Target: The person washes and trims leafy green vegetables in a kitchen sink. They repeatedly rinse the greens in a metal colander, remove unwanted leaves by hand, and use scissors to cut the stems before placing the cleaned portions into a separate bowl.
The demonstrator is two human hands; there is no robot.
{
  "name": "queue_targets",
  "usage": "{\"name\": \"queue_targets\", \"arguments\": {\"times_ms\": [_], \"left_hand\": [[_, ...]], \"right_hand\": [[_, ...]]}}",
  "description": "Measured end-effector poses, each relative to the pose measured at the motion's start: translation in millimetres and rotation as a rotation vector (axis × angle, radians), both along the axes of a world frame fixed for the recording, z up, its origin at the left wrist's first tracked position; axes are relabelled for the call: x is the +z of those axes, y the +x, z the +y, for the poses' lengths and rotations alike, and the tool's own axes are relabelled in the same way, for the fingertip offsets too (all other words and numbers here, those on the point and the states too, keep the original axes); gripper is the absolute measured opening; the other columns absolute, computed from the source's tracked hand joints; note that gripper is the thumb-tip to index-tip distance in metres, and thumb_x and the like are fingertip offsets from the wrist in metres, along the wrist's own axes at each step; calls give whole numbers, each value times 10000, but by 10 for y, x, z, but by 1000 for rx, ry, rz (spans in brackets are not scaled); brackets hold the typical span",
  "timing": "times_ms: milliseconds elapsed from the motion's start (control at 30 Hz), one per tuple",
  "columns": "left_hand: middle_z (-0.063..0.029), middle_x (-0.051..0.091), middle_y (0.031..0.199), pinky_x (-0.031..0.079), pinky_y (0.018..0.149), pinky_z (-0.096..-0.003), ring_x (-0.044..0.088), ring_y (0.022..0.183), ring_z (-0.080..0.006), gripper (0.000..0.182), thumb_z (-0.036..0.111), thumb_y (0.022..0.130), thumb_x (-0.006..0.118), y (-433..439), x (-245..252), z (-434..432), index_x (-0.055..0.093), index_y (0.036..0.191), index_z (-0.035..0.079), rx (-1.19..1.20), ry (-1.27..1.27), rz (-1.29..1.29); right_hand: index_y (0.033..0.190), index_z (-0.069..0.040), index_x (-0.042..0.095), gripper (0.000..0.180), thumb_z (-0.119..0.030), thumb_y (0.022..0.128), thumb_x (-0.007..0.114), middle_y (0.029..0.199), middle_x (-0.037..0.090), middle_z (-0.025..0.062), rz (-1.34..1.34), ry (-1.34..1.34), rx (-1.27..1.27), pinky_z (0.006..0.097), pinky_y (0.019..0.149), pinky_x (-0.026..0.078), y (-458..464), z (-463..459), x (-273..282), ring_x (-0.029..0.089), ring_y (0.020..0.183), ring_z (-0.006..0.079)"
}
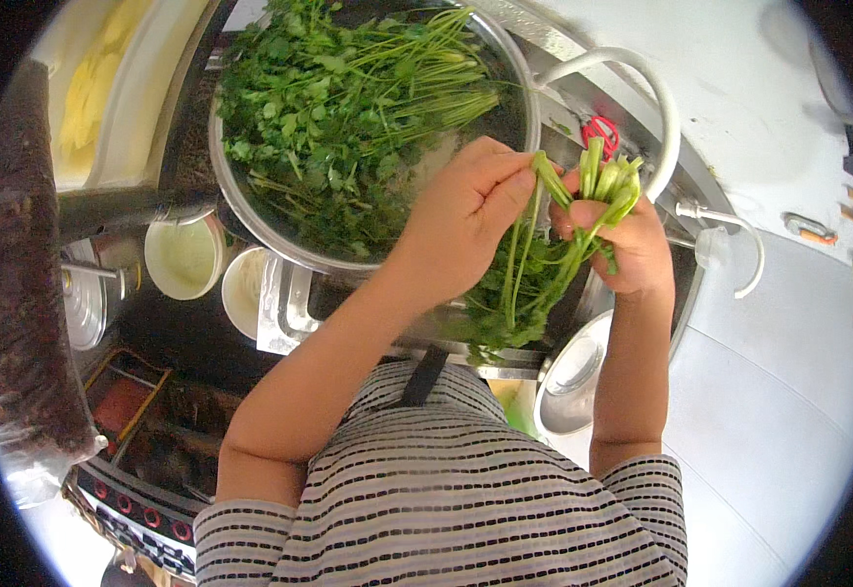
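Note:
My right hand [628, 238] grips a bunch of leafy greens [525, 293], perhaps cilantro or Chinese celery. Its pale cut stem ends stick up above the fist, and the leaves hang down over the sink edge. With thumb and fingertips, my left hand [470, 213] pinches a stem at the bunch's left side; the palm faces away from view. Just beyond my left hand is a large round metal basin [323, 263], where a heap of similar greens [323, 95] lies with stems pointing right. Some leaves in its lower part look wet or under water.
A curved white faucet pipe [661, 95] and red-handled scissors [601, 136] are at the right. Below them a metal bowl [573, 389] leans near my right forearm. Two pale tubs [184, 258] stand left. Yellow pieces [96, 88] fill a container at upper left.

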State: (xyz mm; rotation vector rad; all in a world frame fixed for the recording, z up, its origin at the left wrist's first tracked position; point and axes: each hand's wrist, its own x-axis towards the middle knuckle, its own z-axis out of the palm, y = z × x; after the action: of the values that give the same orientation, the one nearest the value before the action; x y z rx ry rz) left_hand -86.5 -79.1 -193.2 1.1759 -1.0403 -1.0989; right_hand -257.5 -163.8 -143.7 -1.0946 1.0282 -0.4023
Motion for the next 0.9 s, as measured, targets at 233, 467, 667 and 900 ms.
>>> {"name": "queue_targets", "arguments": {"times_ms": [233,467,667,900], "left_hand": [[-155,499,1282,357,1004,-322,488,1183,-246,275,169,963,436,-476,174,-94,616,1087,2,90,-113,292],[-178,274,1489,255,1103,-364,243,1397,-289,836,-145,685,480,-673,467,-28,225,1454,61,-124,-141,529],[-178,305,1448,259,1081,-406,292,1345,-308,837,230,713,718,-852,540,-12,306,1416,39,-341,-368,240],[-114,547,1185,374,968,-401,499,1123,-286,520,128,638,766,-699,851,-45,640,1143,124,-95,-793,-480]], "right_hand": [[1260,-34,456,553,-11,767,705,1078,578,23,-236,-204,-144,266,879,432,83,523,1,542,1003,114],[1032,-44,492,338,-27,775,712,946,561,38,-87,-365,-213,267,775,426,-169,702,227,522,872,128],[1005,-57,481,341,-14,754,708,916,549,39,-271,-480,-216,276,752,434,-508,742,345,521,842,135],[1123,-37,491,417,-24,760,695,1003,568,34,-305,-337,-150,260,784,455,-863,790,516,551,913,121]]}}
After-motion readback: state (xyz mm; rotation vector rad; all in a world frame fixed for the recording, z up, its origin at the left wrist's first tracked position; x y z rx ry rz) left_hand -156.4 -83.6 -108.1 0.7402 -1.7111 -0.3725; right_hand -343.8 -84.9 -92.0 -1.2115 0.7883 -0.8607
